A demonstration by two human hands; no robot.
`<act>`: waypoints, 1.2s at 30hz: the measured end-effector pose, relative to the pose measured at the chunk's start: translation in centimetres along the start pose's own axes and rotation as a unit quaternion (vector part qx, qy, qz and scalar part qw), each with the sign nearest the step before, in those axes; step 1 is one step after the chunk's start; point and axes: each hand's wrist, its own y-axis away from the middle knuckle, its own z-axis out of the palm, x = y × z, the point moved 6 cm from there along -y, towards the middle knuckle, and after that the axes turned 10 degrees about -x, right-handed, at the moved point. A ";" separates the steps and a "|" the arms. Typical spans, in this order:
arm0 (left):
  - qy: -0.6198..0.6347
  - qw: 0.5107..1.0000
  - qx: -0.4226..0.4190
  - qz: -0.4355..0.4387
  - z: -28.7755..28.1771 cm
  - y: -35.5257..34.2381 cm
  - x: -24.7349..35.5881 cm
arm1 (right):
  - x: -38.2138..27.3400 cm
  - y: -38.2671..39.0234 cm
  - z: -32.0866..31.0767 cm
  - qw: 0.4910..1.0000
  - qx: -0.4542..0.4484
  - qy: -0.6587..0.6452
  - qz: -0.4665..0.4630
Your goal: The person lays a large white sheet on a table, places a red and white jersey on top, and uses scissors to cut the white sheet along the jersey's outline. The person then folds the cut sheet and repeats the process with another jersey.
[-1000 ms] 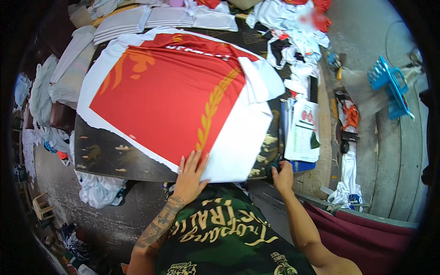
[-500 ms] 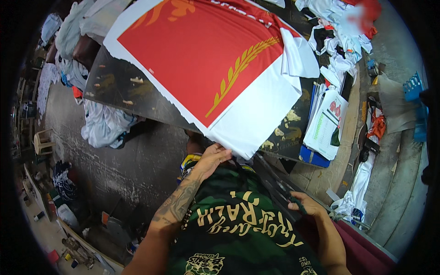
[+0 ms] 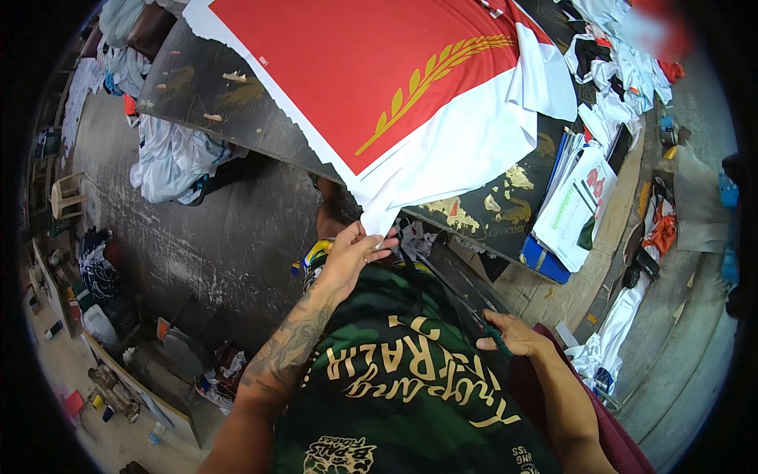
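A red printed fabric piece (image 3: 347, 71) with white margins and a gold wheat-ear design lies over the dark table, one white corner pulled toward me. My left hand (image 3: 351, 257) pinches that corner between thumb and fingers, bunching the cloth just beyond the table's near edge. My right hand (image 3: 521, 336) is lower and to the right, closed around the dark green handle of what looks like scissors (image 3: 493, 333). Their long dark blades slant up toward the left, apart from the fabric. The fingers partly hide the handle.
The worn dark table (image 3: 276, 146) has peeling patches. On its right end are stacked papers (image 3: 580, 201) over a blue folder (image 3: 545, 261). White cloth scraps (image 3: 604, 79) are heaped at far right. A white cloth bundle (image 3: 174, 154) hangs at left; a chair (image 3: 67, 196) stands beyond.
My left hand has gone from resting at the fabric's corner to pinching and drawing it nearer, so the cloth gathers into folds. My right hand, with the scissors, has shifted slightly up and left.
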 end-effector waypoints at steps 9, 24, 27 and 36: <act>-0.062 0.993 -0.065 -0.074 1.7 1.3 -1.5 | -6.9 -7.6 -2.7 0.981 0.073 0.018 -0.179; -0.202 0.978 -0.037 -0.028 0.1 -0.6 -2.8 | -10.4 -8.7 -4.8 0.990 0.104 -0.014 -0.098; -0.212 0.977 -0.031 -0.008 -0.2 -1.0 -2.8 | -11.5 -9.3 -5.3 0.991 0.093 0.018 -0.092; -0.414 0.910 0.000 0.030 -0.4 -1.0 -1.0 | -15.5 -10.4 -6.4 0.991 0.048 -0.035 -0.124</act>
